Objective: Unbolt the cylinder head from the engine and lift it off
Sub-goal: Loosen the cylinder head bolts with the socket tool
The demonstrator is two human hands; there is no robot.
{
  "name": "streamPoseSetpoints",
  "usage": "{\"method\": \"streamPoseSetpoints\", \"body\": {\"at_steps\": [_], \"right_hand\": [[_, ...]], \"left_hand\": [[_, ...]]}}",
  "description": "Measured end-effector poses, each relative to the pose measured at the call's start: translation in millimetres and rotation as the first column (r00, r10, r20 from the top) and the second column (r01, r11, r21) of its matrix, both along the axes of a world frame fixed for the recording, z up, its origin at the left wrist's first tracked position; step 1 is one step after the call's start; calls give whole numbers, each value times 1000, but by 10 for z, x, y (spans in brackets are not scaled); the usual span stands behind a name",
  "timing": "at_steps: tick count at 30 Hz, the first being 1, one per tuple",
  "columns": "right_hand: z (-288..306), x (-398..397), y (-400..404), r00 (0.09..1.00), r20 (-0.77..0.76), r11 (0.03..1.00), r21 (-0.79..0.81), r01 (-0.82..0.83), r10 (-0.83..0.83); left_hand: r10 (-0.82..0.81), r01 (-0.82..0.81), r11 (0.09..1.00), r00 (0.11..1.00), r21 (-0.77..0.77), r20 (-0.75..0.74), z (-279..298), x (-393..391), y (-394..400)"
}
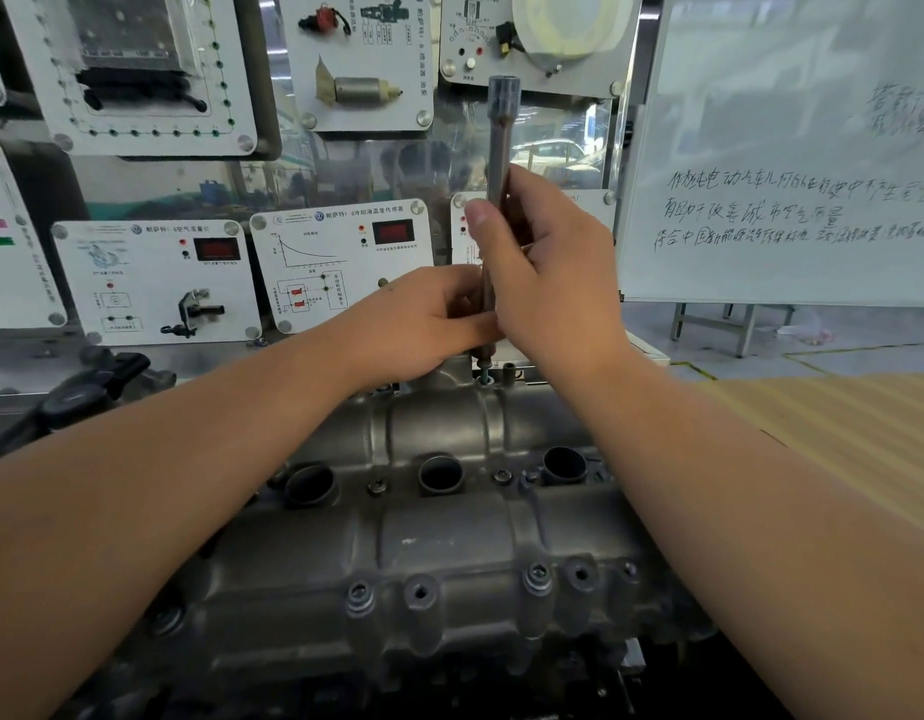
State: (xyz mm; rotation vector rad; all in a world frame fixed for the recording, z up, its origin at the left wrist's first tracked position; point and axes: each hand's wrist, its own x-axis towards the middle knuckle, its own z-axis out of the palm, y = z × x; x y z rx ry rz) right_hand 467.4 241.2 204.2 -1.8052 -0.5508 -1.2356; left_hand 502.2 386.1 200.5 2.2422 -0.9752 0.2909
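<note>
Both hands, right hand [545, 262] above left hand [434, 319], grip the long grey steel socket extension [499, 142] standing upright, its lower end at the far edge of the grey cast-metal cylinder head [429, 543].

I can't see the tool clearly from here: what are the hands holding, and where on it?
Both hold a long upright socket extension. The right hand grips its middle; the left hand pinches it lower down, just above the cylinder head.

VW logo on sensor panel [340, 267]; handwritten Chinese on whiteboard [782, 148].
</note>
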Motion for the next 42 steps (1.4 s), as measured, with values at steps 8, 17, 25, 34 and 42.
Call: {"method": "streamPoseSetpoints", "body": {"at_steps": [8, 17, 25, 34, 42], "right_hand": [[7, -16, 14, 994, -94, 998, 29, -55, 58], [9, -7, -17, 994, -99, 999, 40, -32, 36], [12, -5, 3, 999, -37, 1000, 20, -11, 12], [-4, -1, 5, 994, -89, 997, 46, -66, 69], [3, 20, 4, 998, -64, 998, 57, -18, 22]], "left_hand": [[8, -8, 999, 1000, 39, 11, 27, -27, -3], [-21, 21, 1000, 999, -17, -31, -7, 13, 1], [22, -22, 999, 1000, 28, 1, 16, -22, -7], [-17, 16, 999, 999, -30, -48, 7, -11, 15], [-34, 32, 999, 997, -32, -66, 5, -22, 10]]}}
